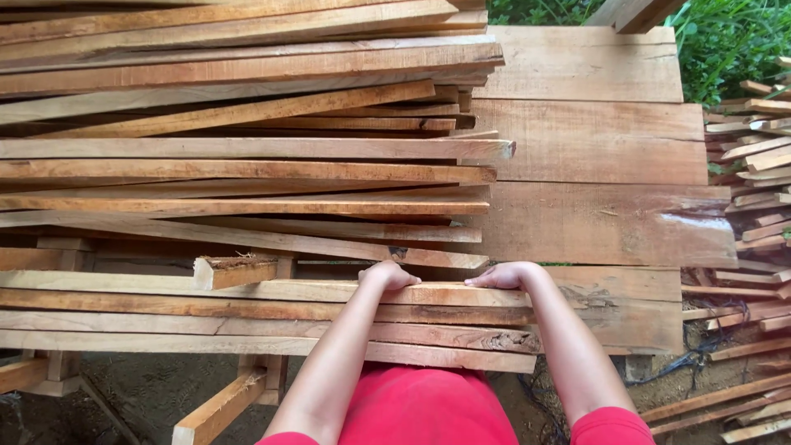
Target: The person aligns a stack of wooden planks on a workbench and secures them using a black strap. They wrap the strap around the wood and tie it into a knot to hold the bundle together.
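Note:
Both of my hands rest on the near end of a long wooden slat that lies on top of the front stack. My left hand curls over the slat's far edge with the fingers bent down. My right hand grips the same slat close to its right end, fingers folded over the edge. A short cut-off block lies on the slat farther left. I am wearing a red top.
A large pile of long rough slats fills the left and middle. Wide planks lie beneath to the right, one with a wet patch. More offcuts are heaped at the far right. Wooden supports and dirt ground lie below; green plants at the top.

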